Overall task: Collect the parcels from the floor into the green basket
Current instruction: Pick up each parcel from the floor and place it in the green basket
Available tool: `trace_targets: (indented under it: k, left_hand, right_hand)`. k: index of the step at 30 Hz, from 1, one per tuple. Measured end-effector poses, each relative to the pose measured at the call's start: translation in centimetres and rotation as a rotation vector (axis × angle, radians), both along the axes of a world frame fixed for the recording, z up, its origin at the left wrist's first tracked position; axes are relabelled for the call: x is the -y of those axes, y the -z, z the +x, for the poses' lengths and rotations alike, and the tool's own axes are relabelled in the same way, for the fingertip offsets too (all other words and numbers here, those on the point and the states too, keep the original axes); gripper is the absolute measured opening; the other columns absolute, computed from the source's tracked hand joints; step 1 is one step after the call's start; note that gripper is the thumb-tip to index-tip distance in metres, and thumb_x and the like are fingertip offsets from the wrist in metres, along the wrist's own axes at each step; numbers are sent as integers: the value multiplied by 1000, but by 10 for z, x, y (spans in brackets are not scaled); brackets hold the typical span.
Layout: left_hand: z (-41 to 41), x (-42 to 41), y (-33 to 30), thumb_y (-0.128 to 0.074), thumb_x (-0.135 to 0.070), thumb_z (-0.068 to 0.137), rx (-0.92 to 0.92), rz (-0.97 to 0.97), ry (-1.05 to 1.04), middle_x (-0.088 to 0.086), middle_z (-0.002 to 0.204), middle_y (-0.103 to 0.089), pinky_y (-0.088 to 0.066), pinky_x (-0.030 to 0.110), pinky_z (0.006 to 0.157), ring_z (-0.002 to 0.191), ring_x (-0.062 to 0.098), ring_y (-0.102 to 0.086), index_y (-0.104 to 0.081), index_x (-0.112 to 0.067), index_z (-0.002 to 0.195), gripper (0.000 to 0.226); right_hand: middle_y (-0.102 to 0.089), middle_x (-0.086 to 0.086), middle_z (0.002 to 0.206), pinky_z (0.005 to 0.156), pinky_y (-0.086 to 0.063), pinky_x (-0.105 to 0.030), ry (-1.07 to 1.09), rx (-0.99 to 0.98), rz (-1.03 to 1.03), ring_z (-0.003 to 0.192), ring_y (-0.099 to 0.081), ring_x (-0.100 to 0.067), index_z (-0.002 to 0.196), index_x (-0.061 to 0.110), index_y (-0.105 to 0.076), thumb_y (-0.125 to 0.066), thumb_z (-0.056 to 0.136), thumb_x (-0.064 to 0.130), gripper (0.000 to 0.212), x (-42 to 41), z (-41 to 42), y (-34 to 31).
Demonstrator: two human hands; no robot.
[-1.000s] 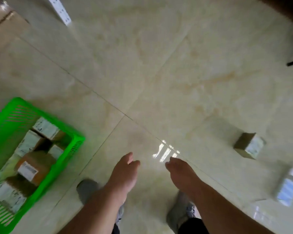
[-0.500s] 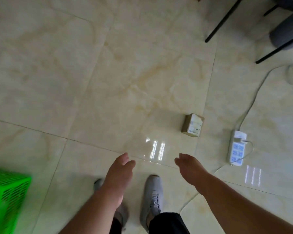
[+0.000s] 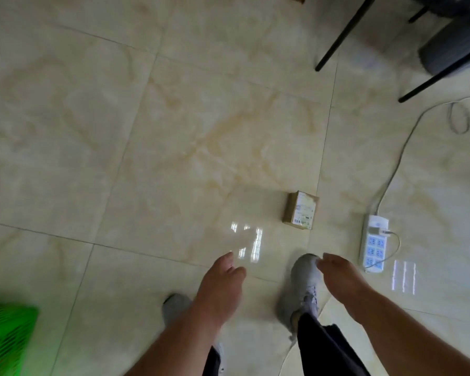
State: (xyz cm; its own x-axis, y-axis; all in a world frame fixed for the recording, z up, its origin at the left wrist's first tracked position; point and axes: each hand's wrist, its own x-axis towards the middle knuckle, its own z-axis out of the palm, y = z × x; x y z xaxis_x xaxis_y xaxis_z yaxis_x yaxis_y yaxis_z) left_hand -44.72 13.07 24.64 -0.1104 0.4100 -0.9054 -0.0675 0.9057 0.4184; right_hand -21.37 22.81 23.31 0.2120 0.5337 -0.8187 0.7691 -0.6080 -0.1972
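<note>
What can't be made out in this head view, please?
- Basket: cut off by the left edge and blurred; contents unseen.
- Parcel label: print too small to read.
- Chair: cut off at the top right.
- Left shoe: partly behind left hand.

One small brown cardboard parcel (image 3: 300,210) w/ white label on top lies flat on the tiled floor (image 3: 174,145), right of centre. Green basket (image 3: 6,340), mesh-walled plastic, sits at bottom-left edge, well apart, blurred & mostly cut off.

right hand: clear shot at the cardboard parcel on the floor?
Probably yes. The right hand is empty and open, and bare floor lies between it and the cardboard parcel; the power strip sits off to the side.
</note>
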Motion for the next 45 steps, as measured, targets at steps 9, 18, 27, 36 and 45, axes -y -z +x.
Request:
trace_targets:
  k: [9,18,27,36,45]
  left_hand:
    - [62,-69,51,-53,-20,97,-17,-67,-85,2,159,-44,-37,40,118,137,21,-50,-39,-19,155,59]
    - [160,-172,172,-50,-19,99,-1,-76,-62,7,160,-41,-34,25,102,143,22,-43,-37,-15,155,58]
    - [214,-213,271,-48,-16,94,-4,-32,87,1,127,-70,-50,26,82,112,20,-66,-59,-21,133,40]
    - [188,-187,231,-46,-9,93,80,-12,-89,-6,128,-71,-46,28,95,120,16,-63,-63,-27,135,48]
    - [71,-108,110,-46,-17,97,-27,17,-395,-11,130,-69,-44,26,88,118,11,-61,-60,-34,134,43]
  right_hand:
    - [-60,-4,83,72,-43,-34,86,-35,-32,76,-54,-22,95,18,-65,-56,94,22,10,-79,36,70]
    - [-57,-6,98,76,-47,-38,101,-68,-114,88,-54,-22,124,4,-61,-52,95,22,35,-141,97,181]
    - [-71,-6,96,56,-45,-31,213,-142,-184,71,-60,-19,112,14,-63,-52,89,12,26,-150,115,274]
    - [-77,7,103,84,-60,-44,-8,-243,-116,92,-72,-18,114,31,-71,-47,79,16,46,-147,83,227]
    - [-72,7,121,78,-49,-24,-454,-361,-92,108,-65,-15,130,31,-63,-45,93,16,44,-105,-53,109]
